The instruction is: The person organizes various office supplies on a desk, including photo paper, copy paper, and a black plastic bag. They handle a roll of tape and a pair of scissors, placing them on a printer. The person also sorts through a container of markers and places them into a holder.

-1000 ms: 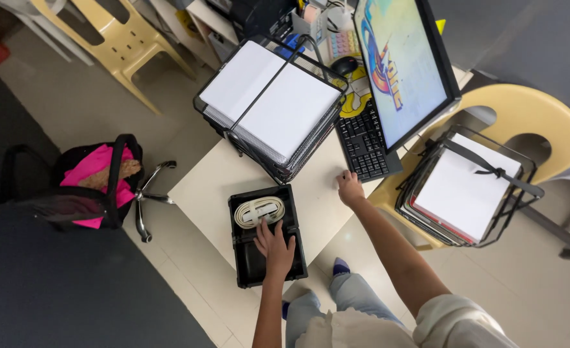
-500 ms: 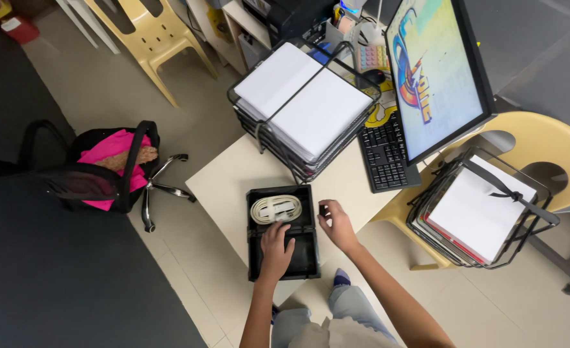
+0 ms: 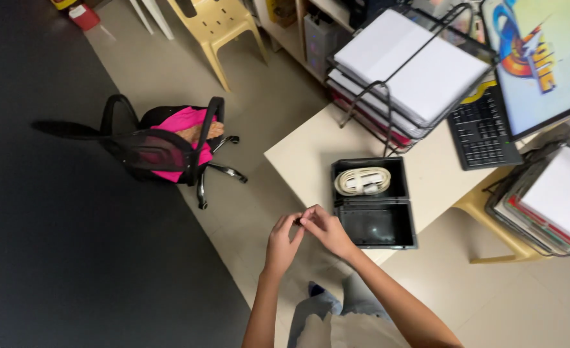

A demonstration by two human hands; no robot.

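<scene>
My left hand (image 3: 280,243) and my right hand (image 3: 327,233) meet in front of me, over the floor just left of the table corner. Their fingertips pinch a small dark object (image 3: 300,222) between them; it is too small to tell what it is. To the right of my hands an open black box (image 3: 375,222) lies on the cream table (image 3: 301,154). Its far half holds a coiled white cable (image 3: 362,181), and its near half looks bare.
A wire tray stack with white paper (image 3: 414,64), a black keyboard (image 3: 481,132) and a monitor (image 3: 542,58) stand on the table beyond the box. Another paper tray (image 3: 555,200) is at the right. A black office chair with pink cloth (image 3: 169,145) and a yellow plastic chair (image 3: 217,26) stand on the floor to the left.
My left hand has left the box's near half and my right hand has come off the table. Both now meet left of the box. The view has swung left.
</scene>
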